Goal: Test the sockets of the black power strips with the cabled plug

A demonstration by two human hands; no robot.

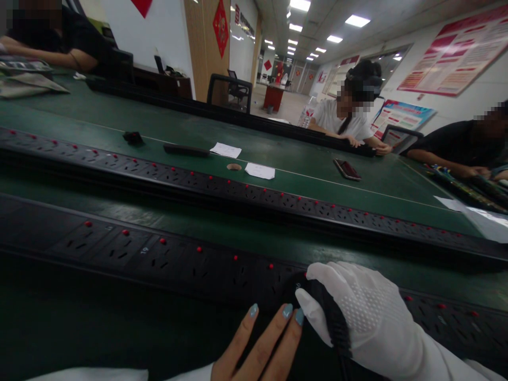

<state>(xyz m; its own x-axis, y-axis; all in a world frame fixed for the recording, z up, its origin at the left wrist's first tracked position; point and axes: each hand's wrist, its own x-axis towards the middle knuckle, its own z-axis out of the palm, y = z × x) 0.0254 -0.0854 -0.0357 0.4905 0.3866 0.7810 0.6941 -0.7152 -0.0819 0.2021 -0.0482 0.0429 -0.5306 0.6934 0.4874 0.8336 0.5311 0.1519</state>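
Observation:
My right hand [365,317], in a white glove, is closed around a black plug [323,307] with a black cable running down from it, held at the near black power strip [159,254]. My left hand [262,346] is bare, with light blue nails. Its fingers lie stretched out flat on the strip's edge, and their tips rest beside the plug, touching or nearly touching it. A white sleeve shows at my left wrist.
A second long power strip [238,190] with red switches crosses the green table [309,159]. On the table lie paper slips [260,170], a phone [346,169], a flat black device [186,150] and a small black object [133,137]. Other people sit at the far side and right.

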